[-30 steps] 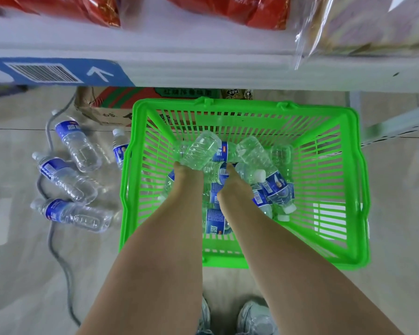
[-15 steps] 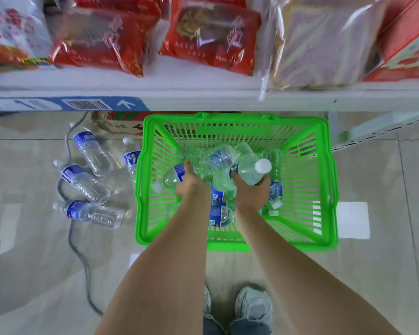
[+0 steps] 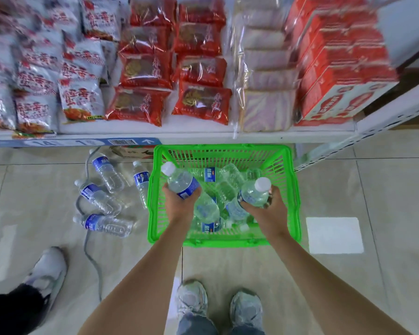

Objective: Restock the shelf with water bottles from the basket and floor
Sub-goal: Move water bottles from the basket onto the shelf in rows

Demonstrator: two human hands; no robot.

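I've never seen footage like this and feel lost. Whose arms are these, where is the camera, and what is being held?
There is no machine here: the camera sits on a person's head and looks down, so the arms and the grey shoes are their own. The left hand grips one water bottle, the right hand grips another bottle, both above a green basket holding more bottles. Four loose bottles lie on the tiled floor to the left, beside a grey cable. Above, a white shelf carries snack packets and red boxes. Another person's white shoe shows at lower left.
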